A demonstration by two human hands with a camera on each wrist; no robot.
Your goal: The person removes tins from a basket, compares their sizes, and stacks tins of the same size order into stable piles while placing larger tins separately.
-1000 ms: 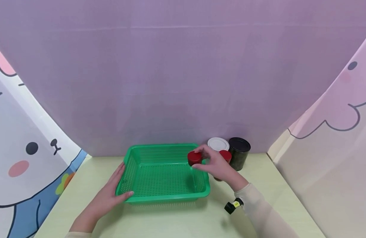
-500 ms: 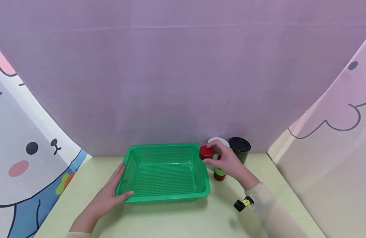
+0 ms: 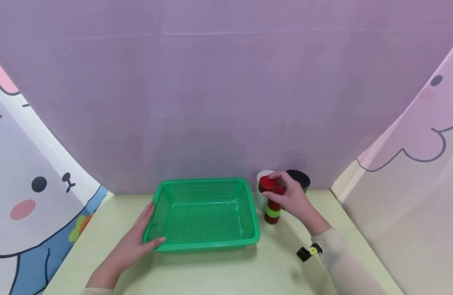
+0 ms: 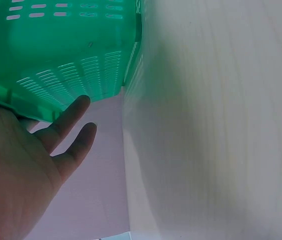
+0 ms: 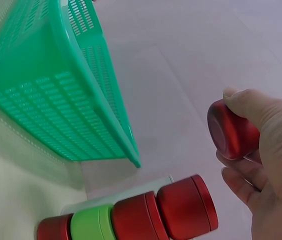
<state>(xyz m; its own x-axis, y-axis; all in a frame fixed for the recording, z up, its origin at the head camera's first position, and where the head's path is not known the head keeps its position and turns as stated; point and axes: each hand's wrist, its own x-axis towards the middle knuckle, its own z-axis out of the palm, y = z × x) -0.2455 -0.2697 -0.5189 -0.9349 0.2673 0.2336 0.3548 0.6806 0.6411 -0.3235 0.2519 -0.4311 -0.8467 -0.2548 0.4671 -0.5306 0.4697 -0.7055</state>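
My right hand [image 3: 291, 196] pinches a small, round, dark red tin [image 5: 231, 131] between thumb and fingers. It is held in the air just above a stack of small tins [image 5: 135, 215], red ones with a light green one [image 3: 272, 211] among them. The right wrist view has the held tin apart from the stack's top. A green plastic basket [image 3: 200, 247] with slotted walls stands on the table left of the stack. My left hand [image 3: 132, 241] rests at its left end, thumb on the front corner of the rim. In the left wrist view two fingers [image 4: 76, 150] stretch out straight.
Behind the stack stand a white-lidded canister [image 3: 262, 174] and a black-lidded one [image 3: 299, 178], partly covered by my right hand. A purple cloth [image 3: 226, 102] hangs behind the table [image 3: 197, 274], with printed cloths at both sides.
My right hand has moved right with the red tin, from over the basket's right side to above the stack, uncovering the stack's lower tins. My left hand and the basket have stayed put.
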